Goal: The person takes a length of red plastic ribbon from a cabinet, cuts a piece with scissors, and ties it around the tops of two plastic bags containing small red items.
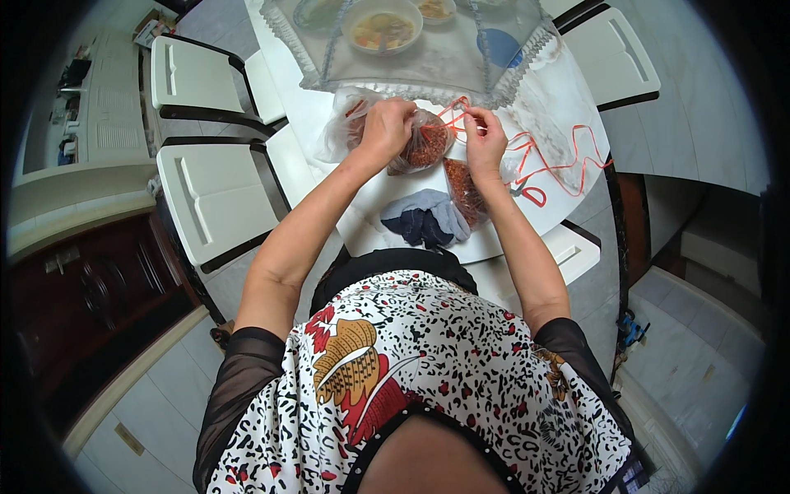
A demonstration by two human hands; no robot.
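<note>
My left hand [389, 126] grips the gathered neck of a clear plastic bag of reddish-brown dried granules [426, 147]. Thin red ribbon [453, 114] runs from that neck to my right hand [484, 133], whose fingertips pinch it. More of the ribbon trails over the table to the right. A second bag of similar granules [461, 185] lies beneath and beside my right wrist. Left of my left hand is a crumpled translucent plastic bag [338, 126], its contents partly hidden. Red-handled scissors [533, 196] rest right of my right forearm.
A grey and dark blue cloth [426, 216] lies near the front edge of the white table [364, 231]. Behind the bags, a mesh food cover [432, 71] stands over a bowl of food [382, 31] and other dishes. White chairs [216, 197] surround the table.
</note>
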